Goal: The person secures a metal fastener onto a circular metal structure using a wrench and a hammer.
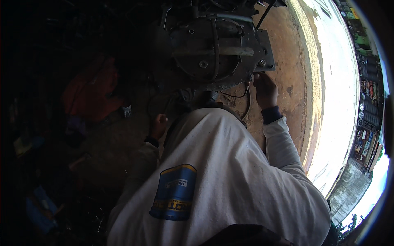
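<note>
A dark round metal engine housing (213,49) with a pipe across its face and a square mounting plate stands in front of me on the brown ground. My right hand (266,88) reaches up to the plate's lower right corner, fingertips curled at a bolt there; anything in the fingers is hidden. My left hand (158,125) hangs in shadow below the housing's left side, fingers curled, apart from the metal. My white long-sleeved shirt (230,172) with a blue and yellow patch fills the lower middle of the view.
Thin black cables (242,96) dangle under the housing. A reddish-orange bundle (92,92) lies in the dark at the left. A bright concrete strip (336,82) runs along the right, with stalls and stacked goods (367,90) beyond it.
</note>
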### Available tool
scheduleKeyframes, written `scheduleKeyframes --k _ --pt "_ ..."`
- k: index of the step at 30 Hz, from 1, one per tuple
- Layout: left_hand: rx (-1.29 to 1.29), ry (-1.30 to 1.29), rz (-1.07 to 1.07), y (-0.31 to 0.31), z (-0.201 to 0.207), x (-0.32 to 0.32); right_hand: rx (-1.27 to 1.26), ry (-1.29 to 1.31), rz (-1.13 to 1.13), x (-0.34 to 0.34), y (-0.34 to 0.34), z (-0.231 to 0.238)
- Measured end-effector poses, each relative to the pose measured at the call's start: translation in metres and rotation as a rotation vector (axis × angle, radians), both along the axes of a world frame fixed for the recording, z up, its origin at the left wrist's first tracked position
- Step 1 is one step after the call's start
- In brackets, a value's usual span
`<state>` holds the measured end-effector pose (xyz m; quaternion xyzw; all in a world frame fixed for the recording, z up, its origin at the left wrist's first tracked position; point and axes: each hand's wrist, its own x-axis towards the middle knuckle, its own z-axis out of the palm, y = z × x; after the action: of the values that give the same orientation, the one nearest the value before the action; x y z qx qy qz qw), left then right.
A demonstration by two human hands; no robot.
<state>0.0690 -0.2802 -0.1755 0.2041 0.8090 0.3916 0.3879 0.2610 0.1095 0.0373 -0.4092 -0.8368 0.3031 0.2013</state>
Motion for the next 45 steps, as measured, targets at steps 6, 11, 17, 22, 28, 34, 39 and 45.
scheduleKeyframes --k 6,11,17,22,28,34,39,45 --pt "-0.098 0.017 -0.137 -0.01 -0.022 0.016 0.087 0.155 -0.004 -0.056 0.086 0.016" --pt "-0.147 0.066 -0.016 0.028 0.044 0.006 0.365 0.248 0.295 -0.13 0.154 0.0" --pt "-0.181 0.089 0.062 0.031 0.061 0.019 0.404 -0.232 0.503 -0.207 0.193 -0.03" --pt "-0.253 0.093 -0.005 0.046 0.073 0.045 0.343 -0.553 0.672 -0.232 0.212 -0.045" --pt "-0.27 0.007 -0.028 0.016 0.038 0.073 0.44 -0.687 0.86 -0.254 0.203 -0.052" --pt "-0.174 0.073 -0.234 0.062 0.109 0.037 0.389 -0.467 0.768 -0.252 0.203 -0.067" --pt "-0.271 -0.034 -0.358 0.101 0.167 -0.005 0.454 -0.417 0.753 -0.216 0.188 0.025" --pt "0.175 0.168 -0.132 0.131 0.215 -0.045 0.237 0.186 0.367 -0.125 0.153 0.011"
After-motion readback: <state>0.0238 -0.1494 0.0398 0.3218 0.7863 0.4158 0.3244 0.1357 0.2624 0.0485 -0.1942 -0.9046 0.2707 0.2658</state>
